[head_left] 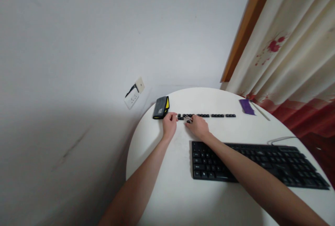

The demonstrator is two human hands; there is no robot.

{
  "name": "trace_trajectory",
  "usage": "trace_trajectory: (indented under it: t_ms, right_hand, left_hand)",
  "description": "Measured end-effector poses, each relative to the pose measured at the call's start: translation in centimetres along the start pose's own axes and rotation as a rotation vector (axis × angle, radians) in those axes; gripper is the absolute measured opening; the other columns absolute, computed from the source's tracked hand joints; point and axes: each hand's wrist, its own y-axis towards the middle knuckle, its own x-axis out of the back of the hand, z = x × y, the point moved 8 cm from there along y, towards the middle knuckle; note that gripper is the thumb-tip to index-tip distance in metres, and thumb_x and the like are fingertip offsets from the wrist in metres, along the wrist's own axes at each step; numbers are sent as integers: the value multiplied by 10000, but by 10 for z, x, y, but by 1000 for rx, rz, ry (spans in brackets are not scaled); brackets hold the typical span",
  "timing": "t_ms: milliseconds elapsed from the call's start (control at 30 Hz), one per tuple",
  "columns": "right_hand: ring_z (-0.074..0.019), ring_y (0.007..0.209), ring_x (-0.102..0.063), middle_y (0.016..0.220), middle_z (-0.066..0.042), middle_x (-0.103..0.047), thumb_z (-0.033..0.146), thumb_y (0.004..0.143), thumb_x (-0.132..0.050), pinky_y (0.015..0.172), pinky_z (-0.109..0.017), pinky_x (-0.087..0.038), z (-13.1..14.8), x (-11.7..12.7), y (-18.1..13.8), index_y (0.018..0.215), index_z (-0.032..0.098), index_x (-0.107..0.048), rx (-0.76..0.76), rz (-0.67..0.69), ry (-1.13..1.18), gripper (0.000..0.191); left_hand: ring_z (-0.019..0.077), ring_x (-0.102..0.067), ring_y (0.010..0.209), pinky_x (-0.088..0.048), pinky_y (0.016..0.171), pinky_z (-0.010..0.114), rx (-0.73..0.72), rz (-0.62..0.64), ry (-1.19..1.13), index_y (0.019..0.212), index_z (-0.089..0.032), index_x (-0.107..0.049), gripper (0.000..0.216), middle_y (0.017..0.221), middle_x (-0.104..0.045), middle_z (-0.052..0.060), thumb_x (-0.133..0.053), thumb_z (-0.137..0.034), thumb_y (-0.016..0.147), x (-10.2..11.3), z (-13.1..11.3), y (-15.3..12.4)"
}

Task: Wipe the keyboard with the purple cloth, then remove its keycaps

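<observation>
A row of loose black keycaps [216, 115] lies across the white round table [162, 170]. At the row's left end, my left hand [170, 124] has its fingers pinched together beside the first keycaps [180, 118]; what they hold, if anything, is too small to name. My right hand [199, 127] is closed on thin metal tweezers [188, 117], whose tips reach among the keycaps. One separate keycap [188, 121] sits below the row, right by my right fingertips. Under my right forearm is a black keyboard [217, 163], partly hidden by the arm.
A dark grey and yellow case [160, 108] stands just behind my left hand. To the far right are a purple cloth [247, 107] and a thin pale stick [261, 111]. A cable [282, 138] runs from the keyboard. The wall has a socket [131, 98]; a curtain [288, 62] hangs right.
</observation>
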Motion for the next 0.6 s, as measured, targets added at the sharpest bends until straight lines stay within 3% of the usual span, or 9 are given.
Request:
trace_trajectory:
  t_ms: [267,400,600]
  right_hand:
    - [-240,997,-662,1071,-84,-716,316,885,-596,766,-287,-464,9,1,1,1041,213,-654,52,-6,11,195]
    - [-250,990,-666,1070,-117,-711,356,888,-604,764,-288,-468,4,2,-2,1087,182,-634,7,-13,16,266]
    - [-257,952,-680,1001,-127,-725,354,885,-595,760,-298,-477,1,-4,2,962,173,-684,-39,11,36,216]
  left_hand:
    - [146,-563,566,-396,577,244,23,-6,-10,794,-166,-645,160,586,-590,-14,-493,-189,840,0,-4,-1]
    - [143,-558,564,-387,564,239,26,-7,-14,795,-167,-647,156,585,-591,-15,-498,-186,838,0,-3,-1]
    - [145,-562,576,-398,583,243,20,-16,-15,774,-168,-638,160,585,-589,-14,-497,-195,846,0,-3,0]
